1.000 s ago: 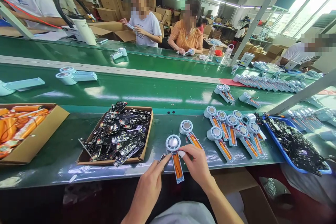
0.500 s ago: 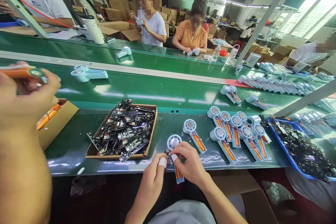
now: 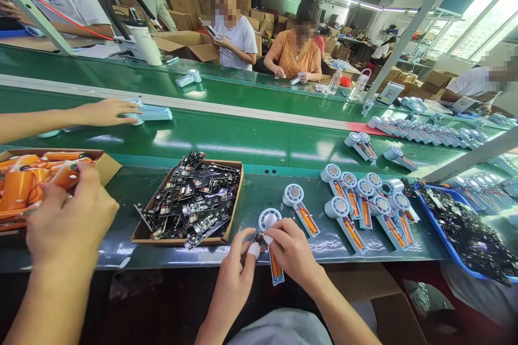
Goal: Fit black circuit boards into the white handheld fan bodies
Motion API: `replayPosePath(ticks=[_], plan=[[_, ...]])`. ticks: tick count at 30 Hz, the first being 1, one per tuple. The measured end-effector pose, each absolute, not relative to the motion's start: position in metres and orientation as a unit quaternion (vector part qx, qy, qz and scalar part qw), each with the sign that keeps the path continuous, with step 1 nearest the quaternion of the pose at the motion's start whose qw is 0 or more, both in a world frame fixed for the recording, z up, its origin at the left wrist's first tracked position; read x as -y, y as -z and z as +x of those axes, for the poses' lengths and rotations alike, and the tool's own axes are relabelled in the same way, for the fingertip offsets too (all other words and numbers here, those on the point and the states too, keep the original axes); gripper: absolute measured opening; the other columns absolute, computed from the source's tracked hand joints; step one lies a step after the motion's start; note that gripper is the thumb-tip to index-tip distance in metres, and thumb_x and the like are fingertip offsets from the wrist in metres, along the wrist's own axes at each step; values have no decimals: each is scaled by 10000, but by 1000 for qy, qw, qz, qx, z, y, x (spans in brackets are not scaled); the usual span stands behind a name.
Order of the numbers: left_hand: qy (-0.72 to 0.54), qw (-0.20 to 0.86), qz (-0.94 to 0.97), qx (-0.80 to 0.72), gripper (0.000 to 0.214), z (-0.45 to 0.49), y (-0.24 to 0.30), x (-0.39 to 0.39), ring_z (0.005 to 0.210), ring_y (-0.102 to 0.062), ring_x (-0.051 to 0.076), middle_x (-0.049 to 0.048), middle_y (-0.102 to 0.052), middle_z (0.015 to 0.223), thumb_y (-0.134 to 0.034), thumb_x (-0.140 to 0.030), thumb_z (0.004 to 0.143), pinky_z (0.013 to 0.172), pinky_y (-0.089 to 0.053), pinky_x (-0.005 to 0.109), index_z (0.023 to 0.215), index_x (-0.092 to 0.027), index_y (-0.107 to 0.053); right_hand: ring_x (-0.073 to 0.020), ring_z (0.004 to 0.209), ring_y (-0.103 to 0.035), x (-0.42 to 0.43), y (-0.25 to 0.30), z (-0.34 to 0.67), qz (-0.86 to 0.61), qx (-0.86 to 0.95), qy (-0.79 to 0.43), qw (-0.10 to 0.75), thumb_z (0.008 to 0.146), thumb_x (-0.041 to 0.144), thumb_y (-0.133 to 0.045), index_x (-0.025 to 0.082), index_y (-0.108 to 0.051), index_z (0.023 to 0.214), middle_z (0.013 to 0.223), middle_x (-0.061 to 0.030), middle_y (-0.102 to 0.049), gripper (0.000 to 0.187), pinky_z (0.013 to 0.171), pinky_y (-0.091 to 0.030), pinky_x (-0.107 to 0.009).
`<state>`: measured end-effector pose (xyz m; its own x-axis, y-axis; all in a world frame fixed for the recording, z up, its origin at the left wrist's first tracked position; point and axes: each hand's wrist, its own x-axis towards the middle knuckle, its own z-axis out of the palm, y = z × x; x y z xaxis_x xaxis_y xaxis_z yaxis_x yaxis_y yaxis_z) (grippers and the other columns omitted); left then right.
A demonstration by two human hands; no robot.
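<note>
Our left hand has thumb and finger closed on 1 black circuit board; our right hand has its fingertips pinched together at the board's far end, on what we can't tell. Compared with 1 second ago, our 2 hands have drawn together, which we read as close work on the board, outside the fan housing. That lies beneath, handle jutting past the tabletop's near edge. Farther left, a co-worker's hand has dropped to the battery box, gripping 1 orange battery.
</note>
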<state>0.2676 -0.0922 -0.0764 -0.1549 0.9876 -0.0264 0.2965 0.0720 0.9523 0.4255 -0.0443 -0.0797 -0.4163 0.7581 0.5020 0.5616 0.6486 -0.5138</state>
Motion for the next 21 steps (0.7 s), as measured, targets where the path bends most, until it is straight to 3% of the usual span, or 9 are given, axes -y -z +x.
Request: replayPosePath(ticks=[2,6,15,21], plan=[[-440,401,507,-624,390,268,78,94,524,-616,174,1,-686,669,-487,-438,915,543,-526,290,1187,-186,-610,-184,783,-551,45,72,425,-397,857,-89,315,963,123,-534,210,-691,991,920,-61,-633,182,691,-467,-299],[-449,406,497,-622,391,270,79,98,587,-683,192,43,-743,740,-500,-456,902,578,-575,310,1120,-179,-669,-192,746,-516,48,58,425,-391,890,-13,236,958,108,-545,204,-645,918,899,-53,-610,145,659,-420,-317],[-491,357,492,-624,389,278,87,105,664,-750,205,95,-798,951,-532,-473,927,648,-636,316,1114,-183,-712,-195,683,-474,56,60,419,-421,879,49,218,973,104,-512,207,-573,804,817,-41,-587,207,616,-346,-340],[-502,220,582,-601,307,277,92,107,1084,-732,266,116,-773,1155,-505,-314,949,956,-592,390,1094,-189,-745,-206,695,-490,55,56,416,-406,890,64,195,952,120,-576,199,-596,802,804,-45,-603,170,616,-365,-345]])
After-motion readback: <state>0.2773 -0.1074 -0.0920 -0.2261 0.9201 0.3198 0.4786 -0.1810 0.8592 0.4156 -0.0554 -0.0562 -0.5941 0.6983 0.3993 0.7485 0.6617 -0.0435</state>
